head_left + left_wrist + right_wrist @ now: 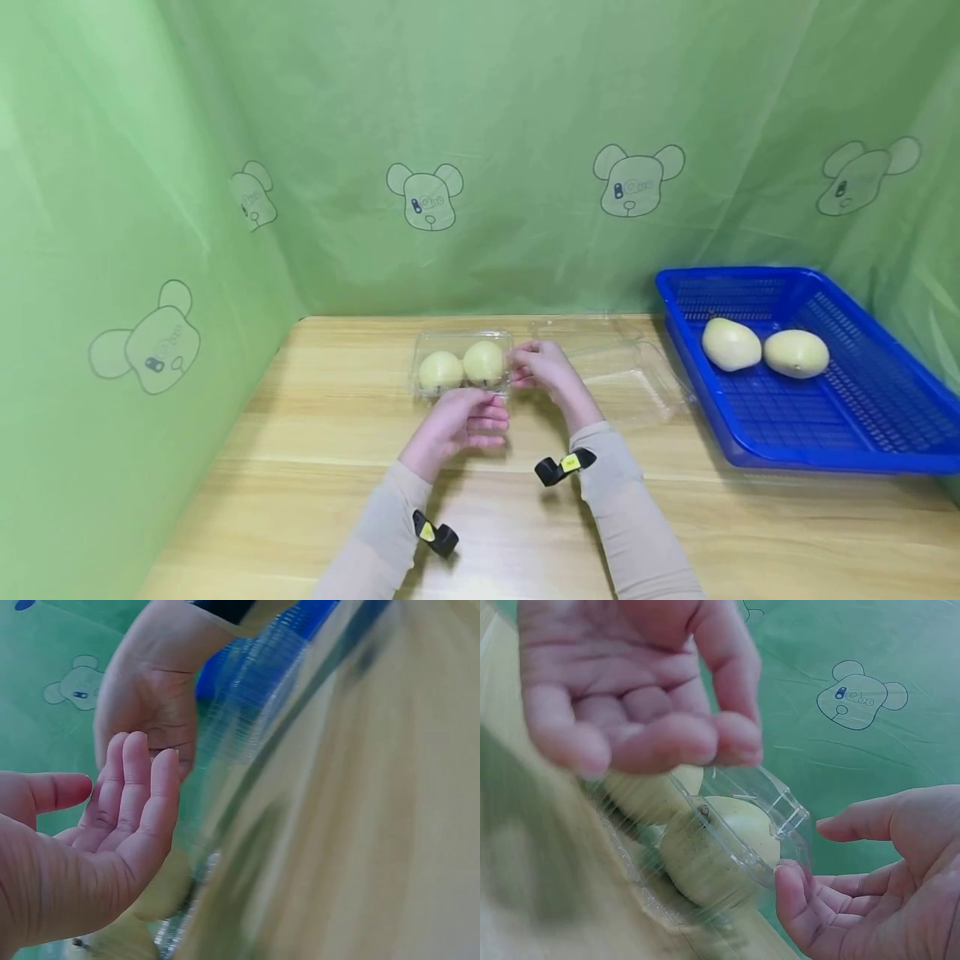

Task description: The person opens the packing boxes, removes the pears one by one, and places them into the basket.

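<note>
A clear plastic box [463, 336] with two pale yellow pears [483, 362] inside sits near the table's back edge. Its lid looks closed, though the see-through plastic makes this hard to judge. My left hand [453, 423] is at the front side of the box, fingers spread and loosely bent around nothing. At the right end is my right hand [546, 367]; in the right wrist view its fingertips [789, 881] touch the box corner while the thumb stands apart. A brown stem shows on the nearer pear [720, 847] through the plastic.
Right of the hands lies another clear plastic box [630, 379], spread open on the wooden table [337, 467]. A blue basket [720, 417] at the right holds two more pale yellow fruits [797, 353]. Green cloth [517, 267] hangs behind and at both sides.
</note>
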Action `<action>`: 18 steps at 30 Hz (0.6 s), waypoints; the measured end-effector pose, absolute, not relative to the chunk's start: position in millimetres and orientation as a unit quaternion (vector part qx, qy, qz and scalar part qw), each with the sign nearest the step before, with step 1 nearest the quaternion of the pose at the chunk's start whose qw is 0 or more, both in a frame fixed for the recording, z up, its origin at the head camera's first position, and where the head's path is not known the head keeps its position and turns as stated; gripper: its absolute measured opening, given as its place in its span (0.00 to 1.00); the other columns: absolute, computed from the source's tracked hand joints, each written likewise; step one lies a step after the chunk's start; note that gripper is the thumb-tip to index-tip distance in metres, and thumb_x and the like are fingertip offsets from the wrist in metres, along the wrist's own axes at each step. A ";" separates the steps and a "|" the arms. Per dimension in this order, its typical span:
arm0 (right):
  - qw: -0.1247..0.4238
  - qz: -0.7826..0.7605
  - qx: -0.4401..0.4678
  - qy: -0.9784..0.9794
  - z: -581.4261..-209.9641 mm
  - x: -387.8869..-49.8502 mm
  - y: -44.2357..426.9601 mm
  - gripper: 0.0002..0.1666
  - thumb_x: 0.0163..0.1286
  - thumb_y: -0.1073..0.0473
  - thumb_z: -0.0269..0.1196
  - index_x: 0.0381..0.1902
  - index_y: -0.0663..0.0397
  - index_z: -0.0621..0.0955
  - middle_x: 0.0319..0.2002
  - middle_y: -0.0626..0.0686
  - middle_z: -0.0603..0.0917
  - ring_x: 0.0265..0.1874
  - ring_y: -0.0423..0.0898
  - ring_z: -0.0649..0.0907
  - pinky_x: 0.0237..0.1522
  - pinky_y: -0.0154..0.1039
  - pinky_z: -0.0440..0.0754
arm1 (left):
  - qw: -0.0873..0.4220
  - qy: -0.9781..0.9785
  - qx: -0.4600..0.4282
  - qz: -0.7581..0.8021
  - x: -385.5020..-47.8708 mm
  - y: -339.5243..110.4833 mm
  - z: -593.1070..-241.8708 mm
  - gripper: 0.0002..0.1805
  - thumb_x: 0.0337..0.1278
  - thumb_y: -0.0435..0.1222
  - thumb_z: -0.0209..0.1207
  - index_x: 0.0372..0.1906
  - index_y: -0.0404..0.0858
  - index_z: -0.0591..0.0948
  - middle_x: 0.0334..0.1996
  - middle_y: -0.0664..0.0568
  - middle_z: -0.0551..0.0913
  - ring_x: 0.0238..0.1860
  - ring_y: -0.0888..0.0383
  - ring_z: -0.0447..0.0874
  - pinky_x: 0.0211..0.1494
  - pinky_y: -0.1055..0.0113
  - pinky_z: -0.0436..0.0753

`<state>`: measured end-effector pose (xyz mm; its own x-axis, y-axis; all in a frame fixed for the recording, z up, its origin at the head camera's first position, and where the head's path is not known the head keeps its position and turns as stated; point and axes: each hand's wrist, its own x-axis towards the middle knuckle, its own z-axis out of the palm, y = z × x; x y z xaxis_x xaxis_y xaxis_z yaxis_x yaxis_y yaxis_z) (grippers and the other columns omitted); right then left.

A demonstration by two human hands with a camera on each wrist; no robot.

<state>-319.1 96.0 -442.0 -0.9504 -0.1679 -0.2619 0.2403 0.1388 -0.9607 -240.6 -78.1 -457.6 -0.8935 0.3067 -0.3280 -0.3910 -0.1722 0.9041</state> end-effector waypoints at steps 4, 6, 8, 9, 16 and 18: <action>0.153 -0.647 0.030 0.747 -440.4 -319.4 96.7 0.25 0.68 0.61 0.60 0.59 0.70 0.72 0.35 0.53 0.80 0.28 0.41 0.80 0.35 0.34 0.87 | 0.219 0.605 -0.025 0.765 -241.0 -84.8 -447.2 0.21 0.69 0.38 0.50 0.56 0.24 0.73 0.32 0.50 0.86 0.34 0.57 0.87 0.51 0.49 0.86; 0.150 -0.644 0.030 0.749 -439.6 -319.9 97.5 0.25 0.69 0.60 0.59 0.60 0.70 0.72 0.37 0.55 0.80 0.28 0.41 0.80 0.36 0.34 0.86 | 0.213 0.608 -0.024 0.764 -241.7 -88.9 -441.6 0.21 0.69 0.38 0.50 0.56 0.25 0.73 0.33 0.50 0.86 0.35 0.57 0.87 0.53 0.48 0.85; 0.149 -0.643 0.031 0.751 -438.5 -320.0 98.3 0.24 0.70 0.60 0.58 0.60 0.69 0.72 0.39 0.56 0.79 0.29 0.41 0.80 0.38 0.35 0.86 | 0.205 0.611 -0.021 0.765 -242.4 -93.6 -435.9 0.21 0.69 0.38 0.50 0.56 0.25 0.73 0.33 0.51 0.86 0.36 0.57 0.87 0.54 0.47 0.84; 0.148 -0.641 0.030 0.752 -438.0 -320.1 98.8 0.24 0.71 0.60 0.57 0.60 0.69 0.72 0.40 0.57 0.79 0.30 0.41 0.80 0.39 0.35 0.86 | 0.199 0.611 -0.019 0.765 -242.6 -96.1 -433.0 0.21 0.68 0.38 0.50 0.56 0.25 0.73 0.33 0.51 0.86 0.35 0.57 0.87 0.54 0.47 0.84; 0.140 -0.635 0.024 0.759 -434.2 -319.4 101.4 0.24 0.72 0.58 0.57 0.60 0.67 0.71 0.46 0.60 0.78 0.33 0.42 0.79 0.38 0.33 0.86 | 0.152 0.606 -0.010 0.780 -244.7 -116.2 -414.6 0.16 0.68 0.37 0.51 0.50 0.28 0.75 0.32 0.52 0.86 0.34 0.58 0.86 0.47 0.56 0.88; 0.131 -0.632 0.019 0.764 -432.1 -318.8 101.4 0.25 0.72 0.58 0.57 0.61 0.67 0.71 0.47 0.60 0.77 0.35 0.43 0.79 0.40 0.34 0.85 | 0.142 0.604 -0.015 0.784 -245.7 -122.6 -409.8 0.13 0.68 0.37 0.51 0.47 0.31 0.76 0.31 0.54 0.85 0.34 0.59 0.85 0.49 0.57 0.87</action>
<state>-318.8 101.4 -432.1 -0.9651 -0.1356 -0.2242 0.1948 0.2008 -0.9601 -245.7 -122.6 -409.8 -0.9593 0.2041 -0.1953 -0.2411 -0.2312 0.9426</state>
